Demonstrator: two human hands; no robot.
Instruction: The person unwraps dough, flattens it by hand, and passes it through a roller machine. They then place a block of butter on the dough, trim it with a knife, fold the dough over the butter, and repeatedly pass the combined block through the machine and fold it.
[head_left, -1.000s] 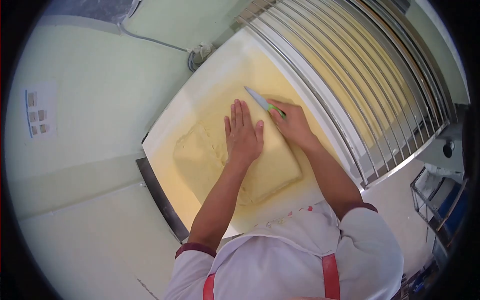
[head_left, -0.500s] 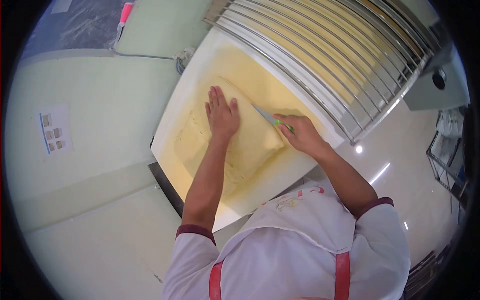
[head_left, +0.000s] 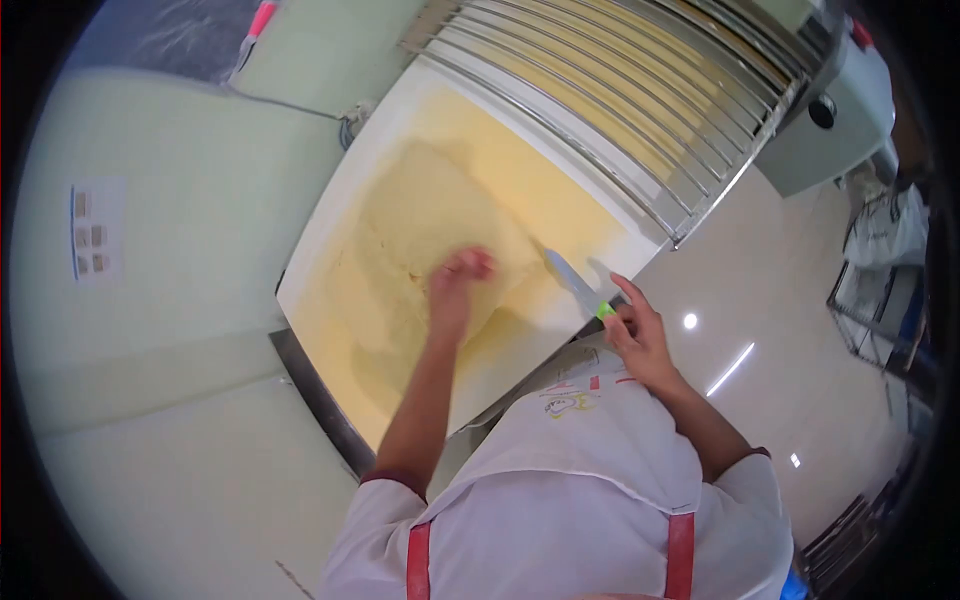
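Note:
A pale yellow slab of dough (head_left: 420,215), its outline blurred, lies on the dusted white work surface (head_left: 318,258). My left hand (head_left: 462,272) is over the near part of the slab; its fingers look curled but are smeared by motion, so whether they grip the dough does not show. Close to the surface's right front edge, my right hand (head_left: 640,345) holds a knife (head_left: 572,278) by its green handle. The blade points up and left, toward the slab's right side, and the index finger sticks out off the handle.
A metal bar guard (head_left: 600,120) spans the far end of the surface. On the left stands a pale wall (head_left: 180,260) with a posted sheet (head_left: 95,233). A grey machine housing (head_left: 830,120) and a shelf with a plastic bag (head_left: 890,235) are at the right.
My right hand has drawn the knife back, down and right, off the dough. My left hand, flat on the slab before, has come nearer with its fingers curled. The dough's outline has changed.

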